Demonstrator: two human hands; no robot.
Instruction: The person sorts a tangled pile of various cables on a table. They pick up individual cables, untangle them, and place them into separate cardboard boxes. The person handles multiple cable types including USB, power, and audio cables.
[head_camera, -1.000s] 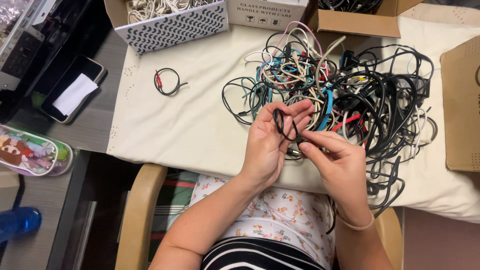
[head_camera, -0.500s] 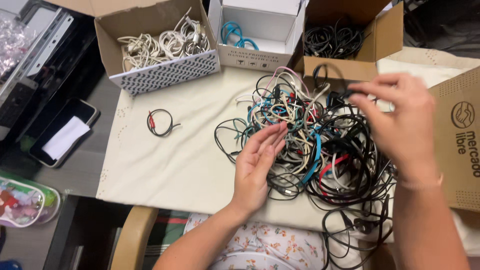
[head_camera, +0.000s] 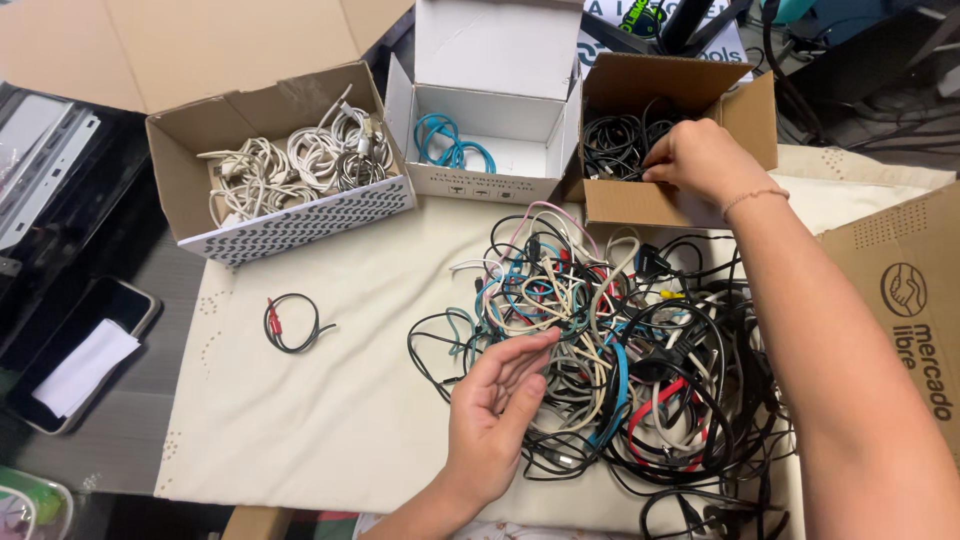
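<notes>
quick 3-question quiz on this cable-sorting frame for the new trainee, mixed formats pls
1. True or false: the right hand is at the brown box of black cables.
2. Which cables lie in the white box? A) white B) blue C) red
3. Fill in: the left hand rests open, palm up, at the near edge of the ___.

Key
1. True.
2. B: the blue cables. The white cables are in the patterned box.
3. The tangled cable pile. A small black coiled cable lies apart on the cloth.
</notes>
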